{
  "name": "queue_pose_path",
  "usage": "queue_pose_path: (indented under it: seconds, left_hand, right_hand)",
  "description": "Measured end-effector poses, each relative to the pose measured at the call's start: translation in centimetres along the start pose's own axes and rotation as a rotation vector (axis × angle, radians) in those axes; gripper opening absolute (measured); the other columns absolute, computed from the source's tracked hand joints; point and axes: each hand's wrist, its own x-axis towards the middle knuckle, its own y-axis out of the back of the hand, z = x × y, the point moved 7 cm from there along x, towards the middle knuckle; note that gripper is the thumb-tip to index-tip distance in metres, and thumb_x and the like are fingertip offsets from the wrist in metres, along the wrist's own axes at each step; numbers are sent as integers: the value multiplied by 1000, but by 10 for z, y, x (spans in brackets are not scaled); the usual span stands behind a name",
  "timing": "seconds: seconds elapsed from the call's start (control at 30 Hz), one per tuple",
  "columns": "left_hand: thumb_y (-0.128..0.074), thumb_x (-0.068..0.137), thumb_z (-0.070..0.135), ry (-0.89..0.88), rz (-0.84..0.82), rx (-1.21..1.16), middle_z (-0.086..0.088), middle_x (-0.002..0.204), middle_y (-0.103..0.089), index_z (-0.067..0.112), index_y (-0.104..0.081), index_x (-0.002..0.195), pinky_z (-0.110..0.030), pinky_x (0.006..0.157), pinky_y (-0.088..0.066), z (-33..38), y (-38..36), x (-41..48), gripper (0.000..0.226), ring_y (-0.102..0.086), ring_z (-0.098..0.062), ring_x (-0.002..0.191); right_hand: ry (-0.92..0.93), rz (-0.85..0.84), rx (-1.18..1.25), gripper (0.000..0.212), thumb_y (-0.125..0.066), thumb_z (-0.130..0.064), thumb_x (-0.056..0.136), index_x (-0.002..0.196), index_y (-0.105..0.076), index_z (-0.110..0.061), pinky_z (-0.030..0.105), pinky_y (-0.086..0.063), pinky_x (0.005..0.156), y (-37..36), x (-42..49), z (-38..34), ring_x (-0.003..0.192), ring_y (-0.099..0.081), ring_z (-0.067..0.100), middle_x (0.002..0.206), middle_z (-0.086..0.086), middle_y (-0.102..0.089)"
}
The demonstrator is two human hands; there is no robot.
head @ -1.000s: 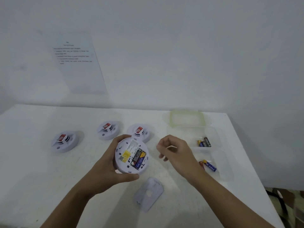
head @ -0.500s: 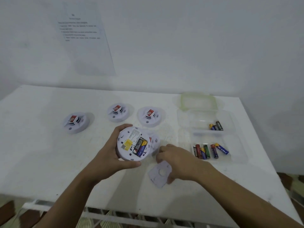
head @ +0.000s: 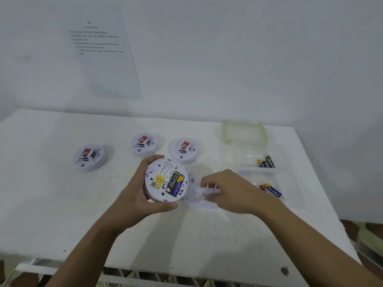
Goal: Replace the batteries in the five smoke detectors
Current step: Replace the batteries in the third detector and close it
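We find the left hand (head: 134, 196) gripping the upturned smoke detector (head: 163, 181) over the tabletop (head: 51, 204); bare surface lies left, toward the near edge. The right hand (head: 230, 191) now pinches the cover (head: 195, 200), previously lying flat, just right of it.

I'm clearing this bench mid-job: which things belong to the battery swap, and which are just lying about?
Job: open smoke detector, gripped by left hand; back cover, held by right hand; three waiting detectors; fifth detector behind it; batteries in clear tubs.
Lying about: green-rimmed lid; printed sheet on wall.
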Motion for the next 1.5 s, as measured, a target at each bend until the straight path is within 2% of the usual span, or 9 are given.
queue_pose_path:
  seconds: [0.13,0.27,0.43,0.57,0.87,1.03,1.17,1.27,1.5]
  left_hand:
    - [-93,66,9,-6,-8,-5,14,130,-60,35,-39,141,-28,92,-59,7,0,7,96,-60,-13,124]
    - [-93,66,13,7,-8,-8,17,128,-61,39,-39,140,-28,91,-59,11,-2,15,95,-61,-10,122]
    - [-92,66,12,1,-6,-18,23,121,-62,39,-40,137,-22,85,-58,15,-9,21,93,-61,-5,119]
    - [-92,66,8,-16,4,-52,23,122,-62,37,-40,138,-22,86,-58,17,-11,26,94,-61,-8,119]
    - [-90,70,9,-82,-13,-33,16,132,-61,29,-40,144,-27,95,-57,25,-13,33,91,-59,-13,124]
    - [-91,69,10,-110,4,-10,21,131,-60,28,-42,142,-24,95,-56,26,-11,38,89,-58,-11,124]
    - [-91,68,15,-132,26,-7,14,133,-60,27,-42,142,-29,96,-57,27,-11,39,90,-59,-17,125]
    - [-91,68,13,-152,47,-10,15,132,-61,27,-42,143,-26,95,-56,31,-8,41,90,-59,-15,124]
    - [-91,65,18,-187,7,19,19,127,-62,33,-45,137,-20,92,-55,44,-9,42,86,-61,-11,121]
  right_hand:
    - [-14,309,238,17,-60,-13,92,78,-60,-23,23,-35,53,33,1,9,54,-45,16,65,-1,-61]
    - [75,560,492,20,-60,-16,97,100,-70,-33,17,-39,57,48,-3,2,63,-56,12,82,-9,-72]
    - [200,779,347,21,-64,-16,98,115,-76,-21,9,-45,75,46,-5,-18,89,-63,0,101,-11,-73]
    - [245,724,354,25,-66,-14,96,117,-75,-24,7,-48,86,37,-2,-23,109,-60,-2,117,-8,-68]
    - [255,580,340,34,-74,-38,87,121,-73,-35,21,-41,106,25,5,-24,130,-45,3,140,-19,-55]
    - [288,598,324,32,-66,-49,88,117,-74,-37,9,-34,105,29,5,-32,132,-44,3,137,-28,-54]
    - [302,639,302,28,-73,-44,87,112,-77,-33,18,-41,104,36,6,-35,127,-48,2,134,-23,-60]
    - [323,647,283,27,-76,-37,86,111,-77,-28,14,-40,103,40,6,-40,127,-49,1,133,-19,-62]
    - [280,598,249,49,-79,-53,77,119,-72,-27,21,-50,88,54,11,-41,105,-60,2,111,-18,-68]
